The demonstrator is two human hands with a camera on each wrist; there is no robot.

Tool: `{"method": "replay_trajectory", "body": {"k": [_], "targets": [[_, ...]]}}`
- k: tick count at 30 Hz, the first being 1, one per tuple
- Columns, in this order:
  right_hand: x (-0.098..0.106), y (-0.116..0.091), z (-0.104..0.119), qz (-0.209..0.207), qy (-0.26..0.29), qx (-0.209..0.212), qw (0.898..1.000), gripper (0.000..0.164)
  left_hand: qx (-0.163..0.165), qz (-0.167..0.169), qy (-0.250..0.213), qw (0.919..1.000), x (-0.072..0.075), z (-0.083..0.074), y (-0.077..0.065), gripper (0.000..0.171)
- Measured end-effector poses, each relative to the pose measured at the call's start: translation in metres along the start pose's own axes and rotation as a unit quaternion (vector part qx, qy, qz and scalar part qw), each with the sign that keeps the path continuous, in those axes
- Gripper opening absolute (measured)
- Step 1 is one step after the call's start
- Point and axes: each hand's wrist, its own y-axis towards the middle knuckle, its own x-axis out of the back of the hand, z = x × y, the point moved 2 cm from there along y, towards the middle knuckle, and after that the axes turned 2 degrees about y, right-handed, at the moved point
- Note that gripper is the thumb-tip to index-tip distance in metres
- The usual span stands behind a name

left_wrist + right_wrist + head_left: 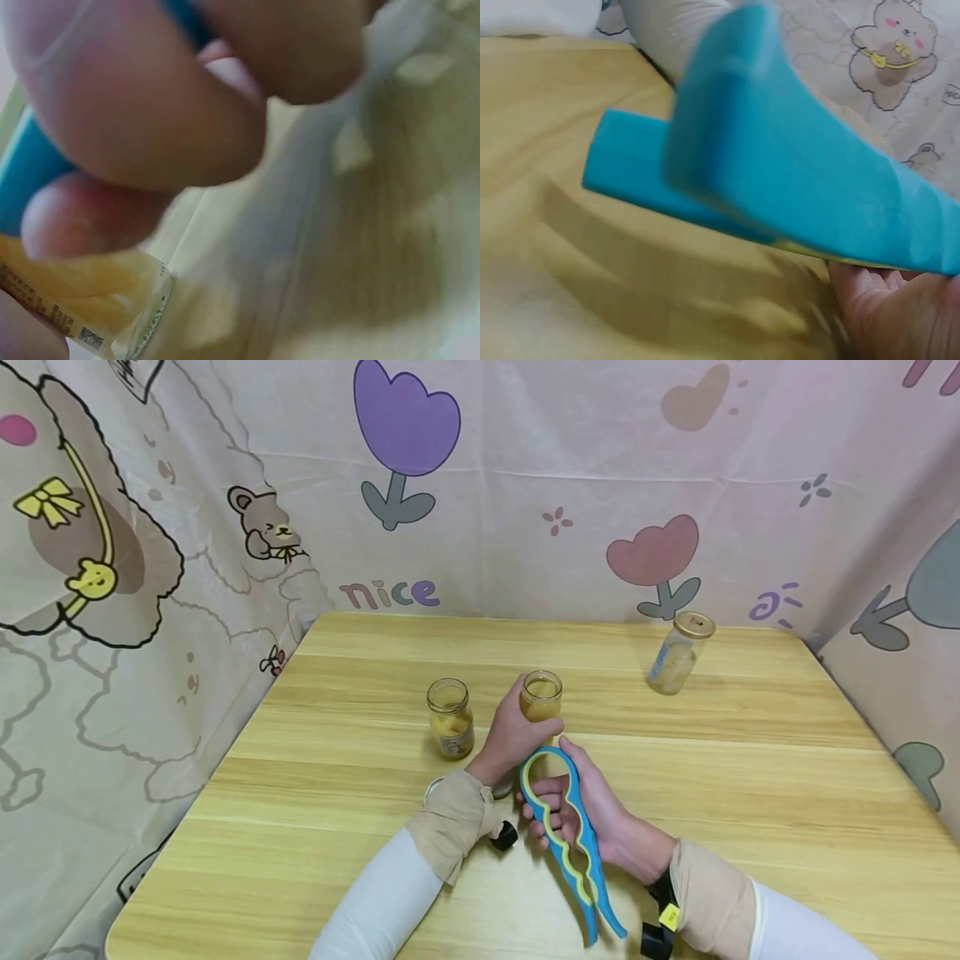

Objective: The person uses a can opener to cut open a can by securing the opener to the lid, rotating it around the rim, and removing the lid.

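Observation:
My left hand (pixel 517 731) grips an open glass jar (pixel 542 687) with yellowish contents, its thumb across the near side. The jar's printed label (pixel 52 311) shows in the left wrist view. My right hand (pixel 592 797) holds a blue and yellow jar opener (pixel 588 847), palm on its right side and fingers curled in beneath. The opener's looped end lies close to the left hand, and its two handles point toward me. In the right wrist view, the blue handle ends (pixel 727 150) loom large. Blurred fingers (pixel 142 105) fill much of the left wrist view.
Left of the hands stands a second open jar (pixel 452 722) with yellow contents. A lidded jar (pixel 678 656) stands at the back right of the wooden table (pixel 300 777). Partly hidden by the left wrist is a round greyish object (pixel 502 789). Printed cloth (pixel 510 552) hangs behind the table.

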Motion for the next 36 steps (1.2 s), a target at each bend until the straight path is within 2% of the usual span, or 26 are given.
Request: {"method": "replay_trajectory", "body": {"k": [11,31,36], "targets": [[0.008,-0.001,0.009,0.031,0.01,0.03,0.999,0.091,-0.001,0.0,0.015,0.9999,0.001,0.002,0.0,0.051],[0.011,-0.012,0.022,0.043,-0.019,0.055,0.997,0.082,-0.006,-0.009,0.024,0.9997,0.002,0.004,0.003,0.055],[0.01,-0.019,0.031,0.086,-0.037,0.094,0.991,0.08,0.0,-0.005,0.017,0.9998,0.002,0.003,0.004,0.058]]}}
